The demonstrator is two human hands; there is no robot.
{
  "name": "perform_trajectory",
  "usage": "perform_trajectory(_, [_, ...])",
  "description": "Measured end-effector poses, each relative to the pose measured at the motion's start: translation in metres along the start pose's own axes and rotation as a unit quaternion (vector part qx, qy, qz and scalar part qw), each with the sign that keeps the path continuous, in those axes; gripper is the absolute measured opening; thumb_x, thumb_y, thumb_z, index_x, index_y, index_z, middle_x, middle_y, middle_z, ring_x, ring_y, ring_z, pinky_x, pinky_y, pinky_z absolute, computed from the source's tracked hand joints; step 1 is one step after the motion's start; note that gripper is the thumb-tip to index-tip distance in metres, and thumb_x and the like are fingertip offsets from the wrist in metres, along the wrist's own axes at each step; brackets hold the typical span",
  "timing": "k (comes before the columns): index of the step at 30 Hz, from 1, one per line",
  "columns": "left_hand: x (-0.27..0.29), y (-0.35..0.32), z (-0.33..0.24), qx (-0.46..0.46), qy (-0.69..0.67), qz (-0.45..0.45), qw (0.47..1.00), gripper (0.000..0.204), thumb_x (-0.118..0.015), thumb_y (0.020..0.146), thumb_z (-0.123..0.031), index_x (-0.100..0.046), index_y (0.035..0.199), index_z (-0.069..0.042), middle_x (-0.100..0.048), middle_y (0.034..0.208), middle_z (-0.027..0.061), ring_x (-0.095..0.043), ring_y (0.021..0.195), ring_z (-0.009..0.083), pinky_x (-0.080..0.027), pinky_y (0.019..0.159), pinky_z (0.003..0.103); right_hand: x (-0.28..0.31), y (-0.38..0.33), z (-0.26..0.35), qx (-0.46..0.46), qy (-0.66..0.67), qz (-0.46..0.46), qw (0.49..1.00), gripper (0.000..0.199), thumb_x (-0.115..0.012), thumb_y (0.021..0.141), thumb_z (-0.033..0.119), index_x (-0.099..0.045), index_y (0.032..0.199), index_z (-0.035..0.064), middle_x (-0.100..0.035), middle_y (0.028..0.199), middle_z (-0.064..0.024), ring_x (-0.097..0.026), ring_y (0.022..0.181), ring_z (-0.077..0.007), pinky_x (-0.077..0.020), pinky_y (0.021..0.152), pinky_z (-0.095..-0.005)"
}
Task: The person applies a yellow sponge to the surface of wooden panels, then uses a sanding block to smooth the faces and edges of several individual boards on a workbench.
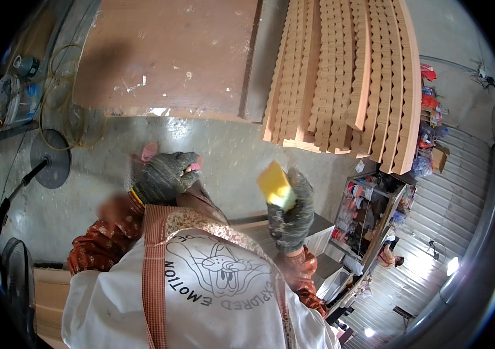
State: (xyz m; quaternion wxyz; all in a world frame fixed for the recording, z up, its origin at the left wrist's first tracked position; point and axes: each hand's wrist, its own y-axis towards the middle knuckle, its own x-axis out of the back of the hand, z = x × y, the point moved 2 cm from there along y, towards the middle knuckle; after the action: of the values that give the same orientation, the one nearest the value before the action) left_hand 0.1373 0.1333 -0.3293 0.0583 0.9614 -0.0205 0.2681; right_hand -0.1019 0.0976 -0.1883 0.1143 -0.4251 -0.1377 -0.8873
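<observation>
Both of my hands wear dark grey-green knit gloves. In my right hand [295, 215] I grip a yellow block [276, 185] that looks like a sponge. It is raised in front of my body, tilted, with its upper part sticking out past the fingers. My left hand [169, 177] is held at chest height with its fingers curled in, and bare fingertips show at the glove's end. Whatever lies inside those fingers, if anything, is hidden. A dark brown fold of cloth [204, 200] hangs just below it.
Ahead stands a brown board tabletop [172, 52] with pale paint marks. Scallop-edged wooden strips [340, 75] are stacked to its right. A round-based stand [49, 160] and a coiled yellow hose [61, 87] are at left. Cluttered shelves [369, 215] and another person [388, 256] are at right.
</observation>
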Motion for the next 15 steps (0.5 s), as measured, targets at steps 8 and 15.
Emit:
perform_trajectory(8, [0.012,0.049,-0.039,-0.001,-0.054,-0.012,0.998,0.039,-0.072,0.077,-0.021,-0.060,0.110,-0.007,-0.066,0.081,0.0092,-0.064,0.070,0.0265,-0.052,0.066,0.034,0.066,-0.011,-0.087,-0.180,0.542,-0.234,0.787,0.073,-0.067,0.076,0.027,-0.036,0.136,-0.0015,-0.050,0.127,-0.0161,-0.055,0.108,-0.0295,-0.0486,0.089,-0.0414])
perform_trajectory(15, [-0.015,0.086,-0.088,-0.046,-0.047,-0.115,0.991,0.050,-0.072,0.078,-0.019,-0.053,0.122,-0.004,-0.064,0.099,0.0133,-0.065,0.081,0.0260,-0.052,0.073,0.035,0.104,0.017,-0.148,-0.023,-0.137,-0.143,0.980,0.047,-0.071,0.077,0.021,-0.057,0.118,0.0031,-0.064,0.108,-0.0113,-0.064,0.093,-0.0225,-0.0502,0.082,-0.0336])
